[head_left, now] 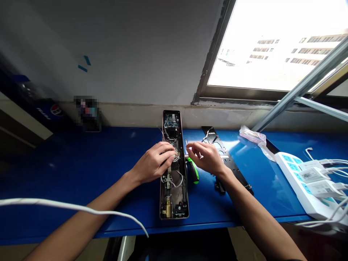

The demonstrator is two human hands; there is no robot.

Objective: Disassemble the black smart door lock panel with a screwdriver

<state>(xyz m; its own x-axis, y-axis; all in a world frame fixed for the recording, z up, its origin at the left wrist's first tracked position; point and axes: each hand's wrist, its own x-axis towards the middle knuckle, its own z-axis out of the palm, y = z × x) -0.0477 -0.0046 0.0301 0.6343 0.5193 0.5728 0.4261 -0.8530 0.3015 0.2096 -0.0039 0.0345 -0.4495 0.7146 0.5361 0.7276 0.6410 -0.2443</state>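
Observation:
A long, narrow open casing point(174, 192), which looks like an electronic door lock, lies lengthwise before me with circuit board, wires and brass cylinder exposed. My left hand point(157, 159) reaches over its left edge, fingers bent together on the parts mid-casing; what lies under the fingertips is hidden. Just right of the casing is my right hand point(205, 156), its fingers curled in with thumb and forefinger close together. Whether it holds something small I cannot make out. Below those fingertips a screwdriver point(193, 172) with a green and black handle rests on the table beside the casing.
Behind my right hand a black plate point(235, 168) with cutouts and a cable lies on the blue table point(130, 145). A white power strip point(293, 181) with chargers stands at right, near a plastic bag point(252, 136). A white cable point(81, 207) crosses my left forearm.

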